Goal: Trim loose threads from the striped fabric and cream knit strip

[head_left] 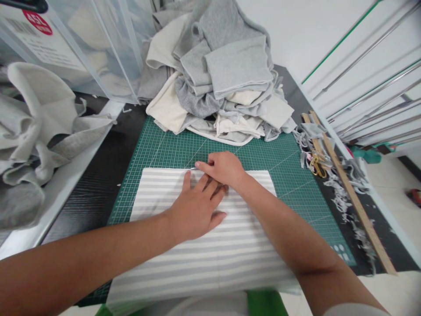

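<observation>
A grey-and-white striped cloth (171, 259) lies flat on a green cutting mat (286, 162). My left hand (194, 208) rests palm down on it with the fingers spread, pressing near the far edge. Just beyond those fingers, my right hand (226, 169) is closed at the cloth's far edge. A thin metal tool (193, 168) pokes out to the left of its thumb, lying along that edge. The rest of the tool is hidden inside the hand, so its kind cannot be made out.
Grey and cream fabric pieces (230, 66) are heaped at the mat's far end. At left stand a clear plastic bin (108, 48) and more fabric (42, 118). Along the right edge lie a wooden strip (358, 197), gold-handled scissors (317, 166) and fabric scraps (340, 197).
</observation>
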Demonstrator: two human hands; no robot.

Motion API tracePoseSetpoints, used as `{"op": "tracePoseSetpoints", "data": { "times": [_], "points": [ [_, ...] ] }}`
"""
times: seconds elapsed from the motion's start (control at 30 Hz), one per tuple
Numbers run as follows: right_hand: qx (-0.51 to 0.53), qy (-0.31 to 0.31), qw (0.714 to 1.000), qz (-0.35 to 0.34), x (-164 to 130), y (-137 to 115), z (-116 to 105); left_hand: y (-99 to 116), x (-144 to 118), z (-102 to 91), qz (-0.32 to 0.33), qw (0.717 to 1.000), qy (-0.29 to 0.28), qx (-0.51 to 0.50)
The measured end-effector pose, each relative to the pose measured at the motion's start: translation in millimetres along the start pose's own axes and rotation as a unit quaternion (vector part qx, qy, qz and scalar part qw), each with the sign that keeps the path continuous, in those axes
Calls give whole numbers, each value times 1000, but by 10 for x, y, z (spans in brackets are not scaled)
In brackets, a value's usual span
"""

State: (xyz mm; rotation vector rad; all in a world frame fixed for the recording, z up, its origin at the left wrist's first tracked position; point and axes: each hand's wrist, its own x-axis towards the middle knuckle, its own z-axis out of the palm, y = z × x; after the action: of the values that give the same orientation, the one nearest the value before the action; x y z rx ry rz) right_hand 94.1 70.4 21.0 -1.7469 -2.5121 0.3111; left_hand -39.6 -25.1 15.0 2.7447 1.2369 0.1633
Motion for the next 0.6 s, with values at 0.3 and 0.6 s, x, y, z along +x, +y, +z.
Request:
{"op": "tracePoseSetpoints", "data": {
  "times": [0.3,0.6],
  "points": [
    [-20,-8,1000,13,-16,-60,-15,-3,-4,-9,3,1000,4,-7],
    [-23,-3,1000,3,-26,-93,-9,-3,-7,-24,4,1000,4,-6]
  ]
}}
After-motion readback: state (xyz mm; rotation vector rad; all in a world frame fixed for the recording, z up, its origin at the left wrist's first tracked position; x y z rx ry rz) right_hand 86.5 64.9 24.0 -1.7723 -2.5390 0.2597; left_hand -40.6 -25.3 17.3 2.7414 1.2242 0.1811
